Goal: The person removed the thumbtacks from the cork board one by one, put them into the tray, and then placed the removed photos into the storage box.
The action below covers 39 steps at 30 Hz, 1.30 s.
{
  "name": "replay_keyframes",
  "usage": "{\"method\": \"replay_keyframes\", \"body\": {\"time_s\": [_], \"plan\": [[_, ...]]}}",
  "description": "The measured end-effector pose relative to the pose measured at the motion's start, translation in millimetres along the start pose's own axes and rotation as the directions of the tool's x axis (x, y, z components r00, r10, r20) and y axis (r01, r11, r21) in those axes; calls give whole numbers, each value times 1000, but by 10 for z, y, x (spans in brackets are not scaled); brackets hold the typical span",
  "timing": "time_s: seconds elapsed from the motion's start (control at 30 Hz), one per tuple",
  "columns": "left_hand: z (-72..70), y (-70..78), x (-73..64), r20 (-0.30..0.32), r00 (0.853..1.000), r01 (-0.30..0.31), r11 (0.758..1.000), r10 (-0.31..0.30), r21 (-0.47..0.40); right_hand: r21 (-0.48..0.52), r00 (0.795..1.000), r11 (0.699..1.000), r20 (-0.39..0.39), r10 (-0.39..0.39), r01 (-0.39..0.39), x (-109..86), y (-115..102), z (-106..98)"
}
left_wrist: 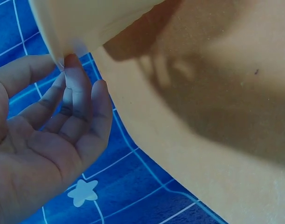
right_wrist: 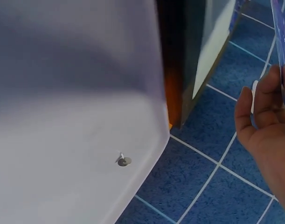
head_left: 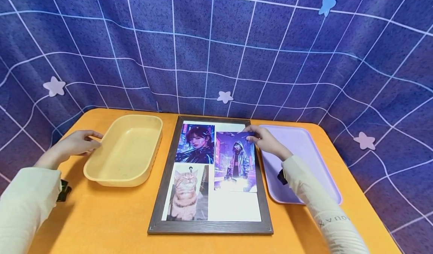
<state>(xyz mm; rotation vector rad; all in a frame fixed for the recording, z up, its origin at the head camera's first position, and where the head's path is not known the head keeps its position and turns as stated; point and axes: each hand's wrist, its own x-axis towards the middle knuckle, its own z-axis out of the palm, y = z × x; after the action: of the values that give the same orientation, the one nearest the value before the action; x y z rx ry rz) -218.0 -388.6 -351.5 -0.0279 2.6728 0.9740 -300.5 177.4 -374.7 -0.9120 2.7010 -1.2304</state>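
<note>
My left hand (head_left: 77, 145) pinches the left rim of a yellow plastic basin (head_left: 126, 148) between thumb and fingers; the left wrist view shows the basin's edge (left_wrist: 72, 28) at the fingertips. With its thumb and fingers, my right hand (head_left: 267, 139) holds the top right corner of a picture card (head_left: 235, 163) showing a hooded figure in a neon street. That card is over the upper right part of a dark-framed white board (head_left: 233, 209). On the board's left half are a portrait card (head_left: 194, 144) and, below it, a cat picture (head_left: 185, 195) with a small pin (head_left: 191, 169) at its top.
A lilac tray (head_left: 304, 160) lies right of the board, partly under my right forearm. One metal thumbtack (right_wrist: 124, 161) sits in it. The orange table (head_left: 111, 216) carries everything, and a blue gridded cloth (head_left: 189, 50) with star shapes hangs behind it.
</note>
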Motion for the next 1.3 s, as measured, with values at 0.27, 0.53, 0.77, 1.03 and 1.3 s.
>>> {"method": "replay_keyframes", "body": {"time_s": [0.27, 0.53, 0.77, 1.03, 1.3], "plan": [[-13, -21, -35, 25, 1000, 17, 997, -16, -77, 116, 1000, 993, 14, 8, -9, 68, 4, -53], [-21, -69, -35, 21, 1000, 15, 994, -13, -112, 157, 1000, 988, 20, -11, 8, 121, -72, -117], [-16, -122, -35, 23, 1000, -5, 985, 9, -171, 141, 999, 989, 25, 30, -33, 225, -160, -131], [-11, -116, -45, 27, 1000, -10, 983, 15, -182, 171, 998, 984, 53, 33, -42, 369, -318, -50], [-11, -101, -48, 24, 1000, -12, 983, 17, -185, 215, 999, 977, 43, -15, 6, 545, -428, 127]]}}
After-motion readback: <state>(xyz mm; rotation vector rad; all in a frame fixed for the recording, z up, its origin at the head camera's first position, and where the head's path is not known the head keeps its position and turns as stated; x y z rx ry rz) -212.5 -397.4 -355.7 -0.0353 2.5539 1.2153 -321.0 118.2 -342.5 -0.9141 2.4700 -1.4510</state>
